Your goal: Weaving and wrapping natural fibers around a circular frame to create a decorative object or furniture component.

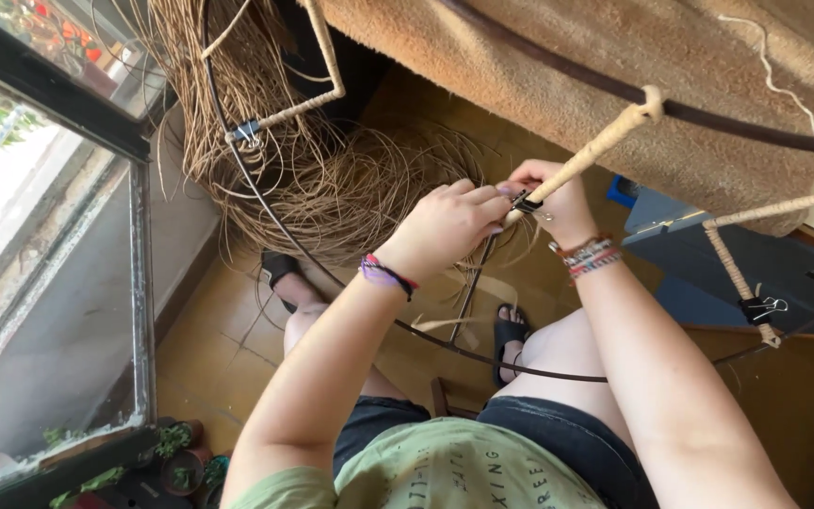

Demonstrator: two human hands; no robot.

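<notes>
My left hand (447, 223) and my right hand (558, 203) meet at one spoke of a dark metal wire frame (237, 170). That spoke is wrapped in pale cord (595, 151) down to a small black binder clip (524, 201). The fingers of both hands pinch around the clip and the end of the wrapping. A flat tan strand (482, 283) hangs below the hands. Both wrists wear woven bracelets.
A large loose tangle of brown rattan strands (332, 179) lies on the tiled floor (209, 330) beyond my knees. Other wrapped spokes carry binder clips (763, 307) at the right and the upper left (245, 132). A tan blanket (614, 57) drapes above. A window (49, 236) fills the left.
</notes>
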